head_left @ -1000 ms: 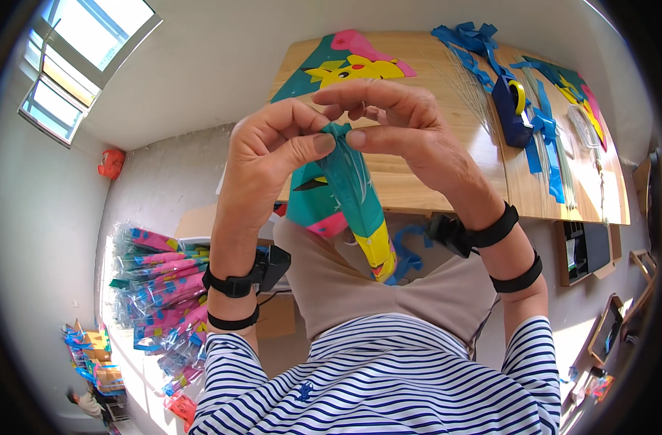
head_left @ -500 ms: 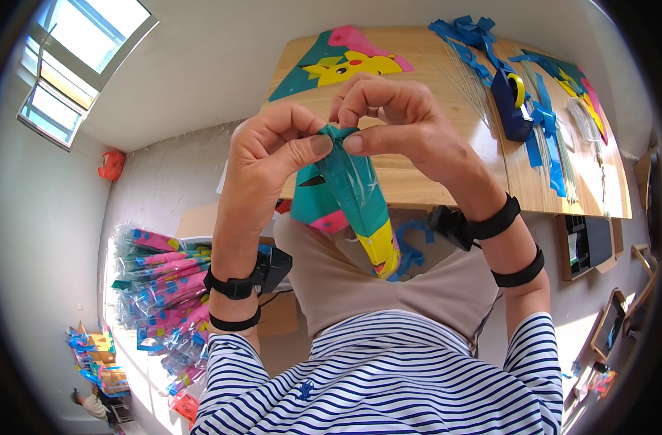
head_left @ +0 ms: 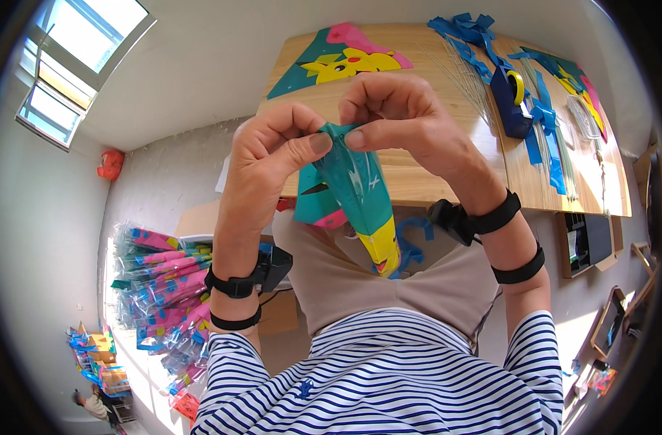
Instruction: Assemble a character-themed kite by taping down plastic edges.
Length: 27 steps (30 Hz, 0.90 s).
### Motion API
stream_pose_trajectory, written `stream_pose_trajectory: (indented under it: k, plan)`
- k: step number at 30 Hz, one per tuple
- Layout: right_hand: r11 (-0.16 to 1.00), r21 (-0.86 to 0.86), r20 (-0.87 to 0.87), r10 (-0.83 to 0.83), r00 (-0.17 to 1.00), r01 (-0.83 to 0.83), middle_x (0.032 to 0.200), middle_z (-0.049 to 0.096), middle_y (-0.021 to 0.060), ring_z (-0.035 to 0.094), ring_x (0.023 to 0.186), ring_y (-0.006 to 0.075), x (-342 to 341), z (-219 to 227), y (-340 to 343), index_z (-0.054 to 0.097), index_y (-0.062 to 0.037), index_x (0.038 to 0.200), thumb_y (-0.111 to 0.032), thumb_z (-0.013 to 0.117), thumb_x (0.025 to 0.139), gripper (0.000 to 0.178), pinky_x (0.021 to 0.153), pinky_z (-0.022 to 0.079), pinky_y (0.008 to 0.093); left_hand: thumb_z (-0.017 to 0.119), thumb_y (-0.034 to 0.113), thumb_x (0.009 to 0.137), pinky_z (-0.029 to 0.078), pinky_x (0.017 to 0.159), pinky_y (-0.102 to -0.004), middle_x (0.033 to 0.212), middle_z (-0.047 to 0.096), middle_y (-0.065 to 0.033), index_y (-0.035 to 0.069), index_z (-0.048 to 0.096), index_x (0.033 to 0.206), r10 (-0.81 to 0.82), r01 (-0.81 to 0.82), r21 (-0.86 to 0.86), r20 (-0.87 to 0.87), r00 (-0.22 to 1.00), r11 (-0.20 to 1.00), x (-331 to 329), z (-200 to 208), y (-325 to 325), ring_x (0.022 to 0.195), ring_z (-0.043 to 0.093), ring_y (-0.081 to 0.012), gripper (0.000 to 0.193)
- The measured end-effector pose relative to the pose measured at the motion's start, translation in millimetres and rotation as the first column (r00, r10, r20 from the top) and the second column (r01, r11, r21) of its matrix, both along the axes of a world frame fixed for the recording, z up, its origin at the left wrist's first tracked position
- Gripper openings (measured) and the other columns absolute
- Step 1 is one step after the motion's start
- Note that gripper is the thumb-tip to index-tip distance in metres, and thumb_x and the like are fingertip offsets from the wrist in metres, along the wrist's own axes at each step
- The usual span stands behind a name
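My left hand [head_left: 284, 141] and my right hand [head_left: 400, 119] meet above my lap, each pinching the top end of a folded kite [head_left: 363, 190]. The printed teal sheet hangs down in a narrow fold to a yellow cartoon patch at its lower tip. Another teal and pink flap of it spreads to the left below my left hand. Thumbs and index fingers are closed on the teal edge, close together. A blue ribbon [head_left: 418, 243] hangs beside the yellow tip.
A wooden table [head_left: 447, 174] lies ahead, with a flat printed kite sheet [head_left: 353, 65], thin rods [head_left: 454, 76], blue ribbons [head_left: 472, 29] and a tape dispenser [head_left: 512, 105]. Several bagged kites [head_left: 164, 283] are piled at left. A person [head_left: 93, 404] is at far lower left.
The kite's fold has turned slightly and opened a bit, showing more of its white marks. My right fingers have curled in closer; both hands stay nearly in place.
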State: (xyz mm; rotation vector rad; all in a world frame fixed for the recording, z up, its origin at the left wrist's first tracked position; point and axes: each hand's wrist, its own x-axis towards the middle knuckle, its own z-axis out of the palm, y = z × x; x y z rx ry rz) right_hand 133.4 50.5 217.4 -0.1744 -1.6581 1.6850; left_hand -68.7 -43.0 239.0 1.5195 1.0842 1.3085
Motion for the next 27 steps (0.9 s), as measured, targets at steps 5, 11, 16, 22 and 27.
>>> stream_pose_trajectory:
  k: [5,11,16,22,27]
  plan:
    - [0.999,-0.020,0.025,-0.027,0.999,0.027,0.084,0.065,0.0004,0.062,0.081,0.0076,0,-5,1,0.069,0.0001,0.092,-0.006,0.071,0.083,0.011,0.076,0.049,0.0231,0.072,0.009,0.093,0.048,0.076,-0.0222,0.084,0.066,0.0010,0.001,0.067,0.094,0.014,-0.014,0.006,0.012,1.000,1.000,0,-1,0,0.079,0.058,-0.0060,0.010]
    - [1.000,-0.031,0.078,-0.002,0.997,0.005,0.088,0.067,0.0010,0.062,0.084,0.0078,2,-4,2,0.069,-0.0009,0.095,-0.011,0.073,0.083,0.016,0.079,0.049,0.0224,0.072,0.007,0.093,0.047,0.076,-0.0221,0.084,0.066,0.0010,0.001,0.067,0.095,0.026,-0.026,0.012,0.027,0.999,1.000,1,-3,0,0.079,0.058,-0.0061,0.008]
    - [0.998,-0.016,0.086,-0.059,0.995,0.060,0.080,0.065,0.0005,0.060,0.078,0.0077,-1,-5,-2,0.069,0.0006,0.090,-0.012,0.070,0.084,0.014,0.075,0.047,0.0224,0.072,0.005,0.092,0.047,0.076,-0.0219,0.085,0.067,0.0011,0.002,0.066,0.094,-0.029,0.028,0.018,0.055,0.998,0.999,-2,-6,2,0.080,0.058,-0.0057,0.006]
    - [0.997,-0.045,0.096,-0.056,0.994,0.060,0.081,0.065,0.0013,0.061,0.080,0.0084,0,-4,-4,0.069,0.0016,0.090,-0.012,0.070,0.083,0.015,0.075,0.048,0.0226,0.073,0.006,0.092,0.049,0.077,-0.0220,0.086,0.067,0.0010,0.002,0.067,0.095,-0.049,0.048,0.010,0.100,0.994,0.999,-4,-11,4,0.081,0.059,-0.0058,0.008]
    - [0.998,-0.043,0.083,-0.050,0.995,0.054,0.083,0.066,0.0023,0.062,0.080,0.0089,-1,-4,-7,0.069,0.0018,0.092,-0.011,0.070,0.084,0.015,0.075,0.048,0.0227,0.077,0.008,0.090,0.050,0.078,-0.0219,0.086,0.068,0.0002,0.002,0.068,0.098,-0.026,0.023,0.032,0.118,0.993,0.999,-2,-11,1,0.080,0.061,-0.0065,0.012]
